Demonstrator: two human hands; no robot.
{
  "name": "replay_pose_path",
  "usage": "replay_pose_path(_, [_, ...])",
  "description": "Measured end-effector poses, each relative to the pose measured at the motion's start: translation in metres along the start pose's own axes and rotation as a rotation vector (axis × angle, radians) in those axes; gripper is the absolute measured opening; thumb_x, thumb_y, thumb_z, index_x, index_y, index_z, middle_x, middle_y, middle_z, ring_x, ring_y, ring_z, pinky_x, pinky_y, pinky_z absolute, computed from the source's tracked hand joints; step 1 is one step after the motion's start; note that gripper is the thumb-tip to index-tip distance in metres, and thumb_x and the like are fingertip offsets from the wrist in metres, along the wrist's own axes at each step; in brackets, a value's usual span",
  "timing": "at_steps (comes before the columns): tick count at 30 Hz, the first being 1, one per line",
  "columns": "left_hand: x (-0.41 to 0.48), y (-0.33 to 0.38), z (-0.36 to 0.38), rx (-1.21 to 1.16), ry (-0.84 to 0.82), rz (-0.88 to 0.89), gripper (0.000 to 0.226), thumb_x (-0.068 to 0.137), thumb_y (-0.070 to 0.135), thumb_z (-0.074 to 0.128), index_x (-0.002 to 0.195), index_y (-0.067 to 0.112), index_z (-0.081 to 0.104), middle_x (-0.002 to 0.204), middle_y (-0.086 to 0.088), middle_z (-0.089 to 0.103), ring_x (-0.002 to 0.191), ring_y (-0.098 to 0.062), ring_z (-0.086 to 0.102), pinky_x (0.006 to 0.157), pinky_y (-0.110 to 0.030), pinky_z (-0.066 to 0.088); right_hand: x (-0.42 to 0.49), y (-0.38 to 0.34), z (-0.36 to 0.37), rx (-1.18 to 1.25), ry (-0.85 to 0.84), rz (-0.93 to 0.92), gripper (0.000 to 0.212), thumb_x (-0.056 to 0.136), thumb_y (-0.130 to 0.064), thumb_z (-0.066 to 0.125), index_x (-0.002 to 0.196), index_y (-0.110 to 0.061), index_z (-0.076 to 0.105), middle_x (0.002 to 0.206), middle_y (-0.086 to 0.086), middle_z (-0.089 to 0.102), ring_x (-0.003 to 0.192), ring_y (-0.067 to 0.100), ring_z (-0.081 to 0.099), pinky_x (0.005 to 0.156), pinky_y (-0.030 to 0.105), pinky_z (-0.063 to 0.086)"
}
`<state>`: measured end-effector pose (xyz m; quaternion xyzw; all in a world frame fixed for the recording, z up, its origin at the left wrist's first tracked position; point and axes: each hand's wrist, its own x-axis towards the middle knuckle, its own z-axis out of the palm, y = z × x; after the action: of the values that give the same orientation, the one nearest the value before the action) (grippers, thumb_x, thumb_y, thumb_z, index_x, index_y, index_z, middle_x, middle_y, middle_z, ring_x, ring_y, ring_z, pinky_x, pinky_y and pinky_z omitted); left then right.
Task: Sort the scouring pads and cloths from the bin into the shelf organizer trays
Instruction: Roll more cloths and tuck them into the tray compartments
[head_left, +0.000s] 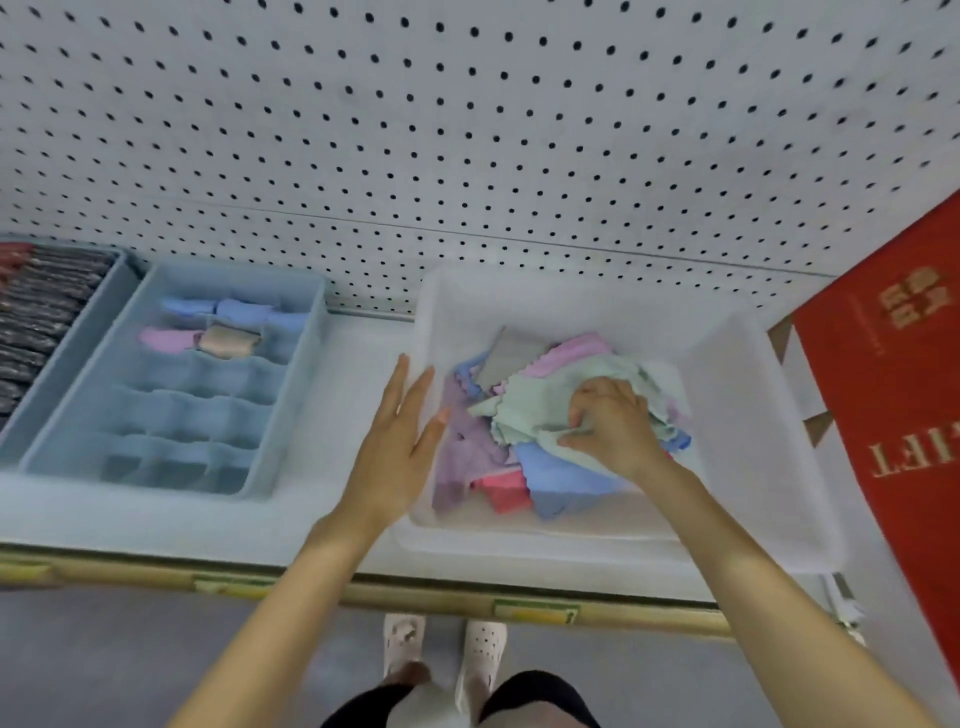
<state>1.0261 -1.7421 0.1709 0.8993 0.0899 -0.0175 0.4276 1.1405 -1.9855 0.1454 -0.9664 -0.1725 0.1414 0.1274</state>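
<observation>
A clear plastic bin (737, 415) stands on the shelf and holds a loose heap of cloths in green, pink, purple, blue, red and grey. My right hand (610, 423) is inside the bin, its fingers curled round a pale green cloth (540, 405) on top of the heap. My left hand (402, 441) hovers at the bin's left wall with straight fingers and holds nothing. Left of the bin sits a blue divided organizer tray (291, 415). Its far compartments hold folded blue cloths (234, 310), a pink cloth (166, 339) and a beige cloth (228, 340).
A second tray at the far left holds a row of dark scouring pads (41, 317). A red box (893, 395) leans at the right of the bin. White pegboard (467, 130) backs the shelf. The shelf's front edge (441, 592) runs above my feet.
</observation>
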Motion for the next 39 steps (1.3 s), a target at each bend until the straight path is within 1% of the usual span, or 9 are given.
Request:
replay_pose_path(6, [0.002, 0.024, 0.001, 0.187, 0.116, 0.218, 0.068, 0.092, 0.06, 0.031, 0.146, 0.02, 0.037, 0.16, 0.002, 0.016, 0.147, -0.011, 0.009, 0.118, -0.028, -0.003, -0.03, -0.003, -0.045, 0.613, 0.113, -0.076, 0.034, 0.084, -0.01, 0.071, 0.068, -0.021, 0.044, 0.067, -0.009, 0.048, 0.064, 0.003, 0.045, 0.065, 0.015, 0.036])
replay_pose_path(11, [0.019, 0.12, -0.005, -0.381, -0.294, 0.201, 0.082, 0.078, 0.048, 0.072, 0.146, 0.035, 0.028, 0.141, 0.014, 0.044, 0.132, 0.003, 0.037, 0.103, -0.013, 0.035, -0.057, -0.036, -0.126, 0.704, 0.071, -0.306, 0.024, 0.086, -0.01, 0.07, 0.075, -0.015, 0.048, 0.066, -0.016, 0.051, 0.063, -0.001, 0.048, 0.064, 0.012, 0.038])
replay_pose_path(15, [0.035, 0.165, -0.017, -0.551, -0.376, 0.185, 0.039, 0.077, 0.019, 0.078, 0.112, 0.013, 0.062, 0.104, -0.005, 0.069, 0.097, -0.015, 0.065, 0.088, -0.029, 0.05, -0.068, -0.053, -0.18, 0.782, 0.174, -0.42, 0.02, 0.084, -0.01, 0.071, 0.074, -0.013, 0.053, 0.067, -0.007, 0.054, 0.066, 0.01, 0.05, 0.063, 0.019, 0.04])
replay_pose_path(18, [0.034, 0.182, -0.032, -0.587, -0.274, 0.218, 0.016, 0.084, 0.008, 0.072, 0.09, -0.004, 0.063, 0.086, -0.012, 0.067, 0.08, -0.015, 0.062, 0.078, -0.028, 0.051, -0.073, -0.056, -0.202, 0.798, 0.295, -0.462, 0.021, 0.084, -0.006, 0.07, 0.073, -0.014, 0.054, 0.061, -0.01, 0.056, 0.058, 0.008, 0.049, 0.058, 0.014, 0.04])
replay_pose_path(22, [0.03, 0.201, -0.058, -0.685, -0.244, 0.292, 0.014, 0.092, 0.007, 0.061, 0.079, 0.008, 0.058, 0.081, -0.01, 0.064, 0.074, -0.017, 0.062, 0.068, -0.027, 0.054, -0.078, -0.059, -0.212, 0.889, 0.388, -0.44, 0.021, 0.083, -0.012, 0.071, 0.073, -0.006, 0.054, 0.056, 0.003, 0.053, 0.052, 0.013, 0.046, 0.052, 0.018, 0.039])
replay_pose_path(25, [0.031, 0.213, -0.077, -0.656, -0.192, 0.331, 0.019, 0.097, 0.019, 0.057, 0.08, 0.013, 0.053, 0.083, -0.013, 0.061, 0.073, -0.024, 0.053, 0.063, -0.033, 0.043, -0.081, -0.056, -0.214, 0.973, 0.285, -0.371, 0.025, 0.078, -0.014, 0.077, 0.079, -0.002, 0.055, 0.054, 0.005, 0.05, 0.051, 0.012, 0.046, 0.053, 0.019, 0.04])
replay_pose_path(29, [0.034, 0.228, -0.092, -0.437, -0.09, 0.435, 0.023, 0.096, 0.021, 0.058, 0.074, 0.017, 0.053, 0.059, -0.008, 0.047, 0.056, -0.017, 0.036, 0.051, -0.025, 0.029, -0.083, -0.051, -0.204, 0.928, 0.03, -0.275, 0.032, 0.074, -0.015, 0.08, 0.093, 0.005, 0.065, 0.093, 0.023, 0.07, 0.084, 0.029, 0.068, 0.077, 0.036, 0.055])
replay_pose_path(32, [0.038, 0.229, -0.097, -0.335, -0.036, 0.471, 0.025, 0.094, 0.018, 0.06, 0.072, 0.02, 0.05, 0.046, 0.01, 0.033, 0.045, -0.009, 0.024, 0.045, -0.019, 0.022, -0.083, -0.05, -0.2, 0.877, 0.068, -0.247, 0.034, 0.077, -0.021, 0.076, 0.087, 0.011, 0.066, 0.095, 0.026, 0.067, 0.081, 0.025, 0.067, 0.079, 0.037, 0.052])
replay_pose_path(39, [0.04, 0.224, -0.096, -0.215, -0.042, 0.533, 0.024, 0.089, 0.019, 0.068, 0.068, 0.018, 0.056, 0.044, 0.012, 0.037, 0.045, -0.005, 0.028, 0.049, -0.014, 0.026, -0.084, -0.065, -0.214, 0.983, 0.213, -0.312, 0.03, 0.081, -0.025, 0.074, 0.107, -0.018, 0.064, 0.109, 0.003, 0.069, 0.101, 0.02, 0.066, 0.09, 0.03, 0.051])
